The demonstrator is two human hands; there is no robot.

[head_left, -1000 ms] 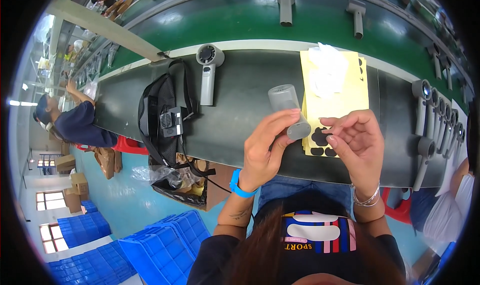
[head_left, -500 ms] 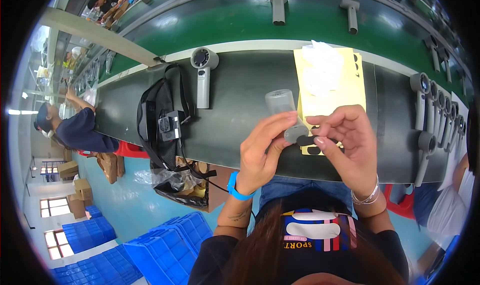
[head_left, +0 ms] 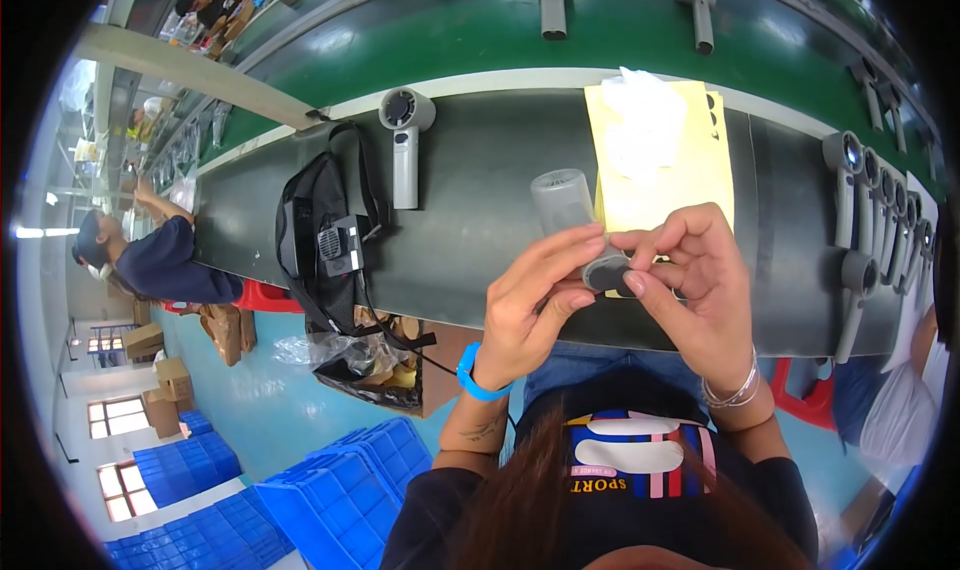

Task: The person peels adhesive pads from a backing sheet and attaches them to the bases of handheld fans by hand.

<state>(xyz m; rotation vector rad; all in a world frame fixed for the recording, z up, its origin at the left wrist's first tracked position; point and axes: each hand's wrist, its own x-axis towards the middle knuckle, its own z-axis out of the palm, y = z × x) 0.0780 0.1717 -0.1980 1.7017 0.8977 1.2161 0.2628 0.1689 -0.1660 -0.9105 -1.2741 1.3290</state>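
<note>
Left hand (head_left: 535, 295): grip closed around a grey cylindrical part (head_left: 563, 200), held tilted above the near edge of the tabletop (head_left: 480, 190), its wider end pointing away from the person. Right hand (head_left: 700, 280): grip narrowed to a pinch at the edge of a black disc (head_left: 604, 274), thumb tip against it; the disc lies over the part's near end, and full seating cannot be determined. Beyond the hands: yellow sheets (head_left: 670, 195) with crumpled white paper (head_left: 640, 120) on top. Left of these, a grey handheld fan (head_left: 405, 160) and a black bag (head_left: 325, 220). Right: a row of grey fans (head_left: 868, 205). Farthest: a green belt (head_left: 630, 45) carrying further grey units (head_left: 697, 15).
</note>
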